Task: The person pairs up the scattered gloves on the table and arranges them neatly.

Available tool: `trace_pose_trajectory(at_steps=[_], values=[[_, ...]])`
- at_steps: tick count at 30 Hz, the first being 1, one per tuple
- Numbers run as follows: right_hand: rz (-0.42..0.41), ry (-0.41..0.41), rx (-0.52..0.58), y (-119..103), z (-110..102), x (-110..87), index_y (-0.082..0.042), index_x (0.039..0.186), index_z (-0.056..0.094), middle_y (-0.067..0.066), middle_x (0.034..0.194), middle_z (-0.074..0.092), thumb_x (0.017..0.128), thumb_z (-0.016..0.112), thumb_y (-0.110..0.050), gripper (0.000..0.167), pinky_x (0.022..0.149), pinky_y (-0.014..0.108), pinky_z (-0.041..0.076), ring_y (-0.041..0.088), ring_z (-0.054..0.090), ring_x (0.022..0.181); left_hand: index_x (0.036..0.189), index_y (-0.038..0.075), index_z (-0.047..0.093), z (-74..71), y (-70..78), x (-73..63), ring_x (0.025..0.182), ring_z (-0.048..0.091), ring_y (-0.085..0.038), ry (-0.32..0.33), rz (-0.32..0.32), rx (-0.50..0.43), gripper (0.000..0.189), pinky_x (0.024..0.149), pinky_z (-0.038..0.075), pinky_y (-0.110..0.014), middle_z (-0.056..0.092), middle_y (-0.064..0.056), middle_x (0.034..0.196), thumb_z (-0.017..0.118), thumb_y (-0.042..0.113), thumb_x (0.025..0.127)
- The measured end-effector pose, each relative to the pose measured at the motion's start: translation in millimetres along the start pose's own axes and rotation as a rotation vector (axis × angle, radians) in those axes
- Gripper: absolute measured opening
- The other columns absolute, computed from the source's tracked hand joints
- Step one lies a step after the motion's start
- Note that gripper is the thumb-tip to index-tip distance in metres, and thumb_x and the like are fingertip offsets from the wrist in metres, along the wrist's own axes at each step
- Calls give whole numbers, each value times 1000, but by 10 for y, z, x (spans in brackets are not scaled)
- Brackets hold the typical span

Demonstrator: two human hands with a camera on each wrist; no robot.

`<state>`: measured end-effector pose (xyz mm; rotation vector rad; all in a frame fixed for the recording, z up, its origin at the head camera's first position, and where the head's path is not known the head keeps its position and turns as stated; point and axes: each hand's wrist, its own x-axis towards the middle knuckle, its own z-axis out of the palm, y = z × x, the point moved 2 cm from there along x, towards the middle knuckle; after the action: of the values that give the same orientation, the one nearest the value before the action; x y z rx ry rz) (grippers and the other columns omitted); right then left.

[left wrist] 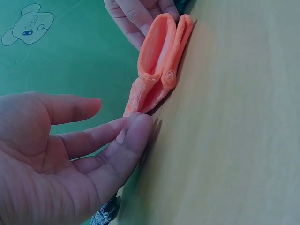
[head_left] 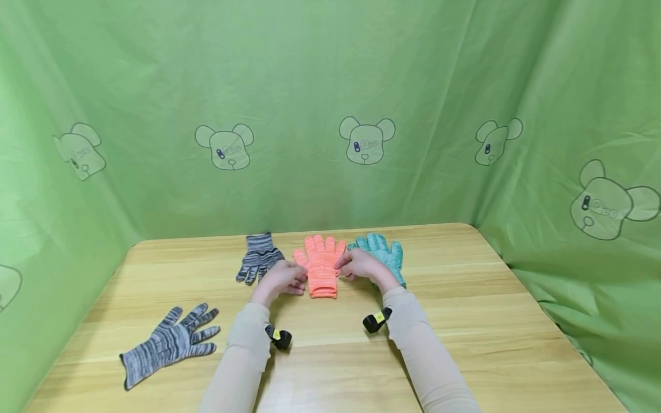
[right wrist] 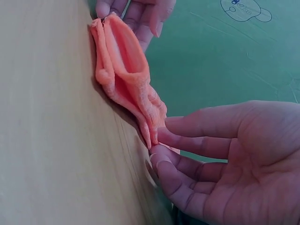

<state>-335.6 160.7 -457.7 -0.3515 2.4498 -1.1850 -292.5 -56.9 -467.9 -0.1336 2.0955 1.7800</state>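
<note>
A stacked pair of orange knit gloves (head_left: 322,267) lies near the table's far edge, fingers pointing away and cuffs toward me. Both cuff openings show in the wrist views. At the left edge of the pair, my left hand (head_left: 283,279) touches the fabric with its fingertips; its thumb stands apart from the gloves (left wrist: 157,51). My right hand (head_left: 364,267) pinches the right edge of the orange gloves (right wrist: 124,56), where the fabric runs into a fold at the fingertips. Under and behind the right wrist lies a teal glove (head_left: 379,248), partly hidden.
A grey striped glove (head_left: 258,252) lies beyond the left hand, partly covered by it. Another grey striped glove (head_left: 167,344) is spread at the front left. Green curtains (head_left: 310,74) with bear-head drawings surround the wooden table (head_left: 465,321) at the back and sides.
</note>
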Motion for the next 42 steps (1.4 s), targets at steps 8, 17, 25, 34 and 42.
trace_pose_trajectory(at_steps=[8,17,25,34,42], values=[[-35,-6,4,-21,-41,-21,5,113,64,13,100,67,89,61,-3,26,70,31,56,20,60,79,126,-6,55,-7,76,-61,73,62,-18,31,57,-14,35,73,60,-33,64,-21,106,54,12,96],[-54,5,30,-85,-81,-75,5,116,61,14,103,65,89,60,-5,29,77,41,58,27,63,82,128,-2,56,-8,187,-159,87,65,-27,59,86,21,35,80,59,-42,63,-24,114,51,15,98],[-64,20,35,-118,-97,-93,5,120,59,18,105,65,94,59,-10,30,81,46,57,36,63,90,128,-1,57,-19,272,-224,103,64,-39,90,128,51,35,75,59,-46,59,-25,122,50,16,99],[-61,27,47,-147,-82,-102,4,122,58,24,110,63,96,56,-15,32,84,47,56,34,61,94,129,2,57,-100,349,-328,109,63,-36,137,151,95,35,91,54,-50,61,-22,125,50,19,99],[-76,47,37,-175,-58,-112,2,124,59,23,114,65,96,58,-18,35,83,43,56,36,63,101,129,6,58,-255,366,-469,107,63,-32,206,182,111,36,86,56,-43,63,-18,122,51,26,100]])
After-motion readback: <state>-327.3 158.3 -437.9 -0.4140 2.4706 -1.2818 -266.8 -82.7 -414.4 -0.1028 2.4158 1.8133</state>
